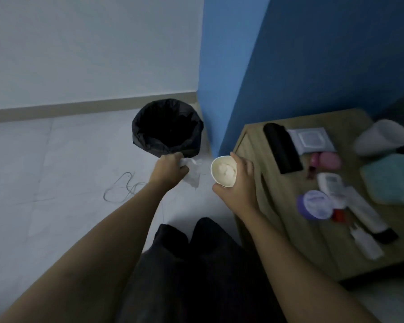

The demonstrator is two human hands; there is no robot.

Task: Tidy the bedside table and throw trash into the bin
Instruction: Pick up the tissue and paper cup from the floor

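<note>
I've got both hands full, just short of the bin (167, 128).

The black-lined bin stands in the corner with its mouth open. A loose cable (124, 187) lies on the floor to the left, and the bedside table (278, 206) sits to the right, crowded with a black case (281, 148), a purple-lidded jar (315, 203) and a white tube (364, 208). My left hand (170, 167) is at the bin's near rim, fingers clenched round a crumpled wrapper (193, 174). My right hand (239, 185) wraps the paper cup (223, 170) beside the table's corner. The cup is near upright with its mouth facing me, and wadded tissue shows inside.
</note>
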